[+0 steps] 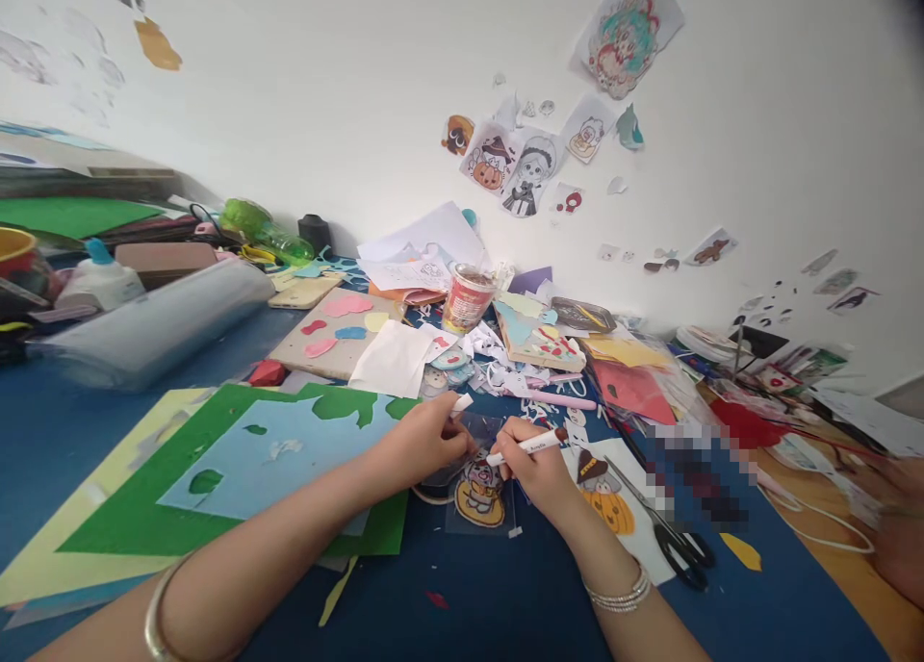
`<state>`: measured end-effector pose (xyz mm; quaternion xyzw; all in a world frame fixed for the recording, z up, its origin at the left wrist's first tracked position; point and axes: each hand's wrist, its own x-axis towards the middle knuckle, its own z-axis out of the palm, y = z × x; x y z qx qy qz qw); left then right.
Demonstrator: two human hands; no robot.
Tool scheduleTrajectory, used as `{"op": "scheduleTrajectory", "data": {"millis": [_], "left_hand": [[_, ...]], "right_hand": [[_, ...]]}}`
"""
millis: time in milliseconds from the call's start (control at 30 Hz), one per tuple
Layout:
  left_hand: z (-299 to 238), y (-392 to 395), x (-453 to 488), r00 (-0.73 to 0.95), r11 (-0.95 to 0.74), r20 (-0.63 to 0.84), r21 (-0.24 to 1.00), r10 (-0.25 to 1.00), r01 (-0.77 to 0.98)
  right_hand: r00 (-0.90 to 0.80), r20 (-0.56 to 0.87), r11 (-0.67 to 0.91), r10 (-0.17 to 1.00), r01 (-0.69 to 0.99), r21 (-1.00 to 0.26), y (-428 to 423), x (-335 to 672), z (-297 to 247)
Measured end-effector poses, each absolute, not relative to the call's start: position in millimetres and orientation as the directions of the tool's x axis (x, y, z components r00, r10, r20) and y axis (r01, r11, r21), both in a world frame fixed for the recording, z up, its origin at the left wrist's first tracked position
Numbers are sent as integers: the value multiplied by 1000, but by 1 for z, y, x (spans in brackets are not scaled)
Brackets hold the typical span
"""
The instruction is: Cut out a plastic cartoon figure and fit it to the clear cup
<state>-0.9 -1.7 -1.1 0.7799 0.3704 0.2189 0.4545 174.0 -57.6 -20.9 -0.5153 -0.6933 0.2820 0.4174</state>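
Note:
My right hand [532, 465] is closed around a white acrylic marker [538, 444] with a brown end, held over a cartoon drawing [480, 496] of a figure on a yellow-orange base. The drawing lies with a clear plastic sheet [456, 525] on the blue tabletop. My left hand [425, 438] is curled at the drawing's upper left, and a small white piece like a marker cap [462, 404] pokes out of its grip. Its fingertips are near the plastic; whether they press on it I cannot tell. The marker's tip is hard to make out.
Black-handled scissors [679, 542] lie over a pumpkin drawing [607, 503] at the right. Green [93, 532] and light blue sheets [245, 474] spread under my left forearm. Paper scraps, a red cup [469, 301] and cardboard [295, 340] crowd the back. A person's hand [902, 527] blurs at far right.

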Motion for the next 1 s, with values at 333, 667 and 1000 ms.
{"op": "scheduleTrajectory", "data": {"millis": [333, 667, 1000], "left_hand": [[2, -3, -1, 625, -310, 2, 869, 781, 385], [1, -2, -2, 627, -308, 0, 871, 779, 382], [4, -3, -1, 626, -313, -1, 866, 780, 391]], "right_hand": [[-121, 293, 313, 949, 501, -807, -58, 174, -20], [-23, 265, 247, 964, 449, -859, -59, 175, -17], [-58, 299, 285, 952, 520, -805, -59, 175, -19]]}}
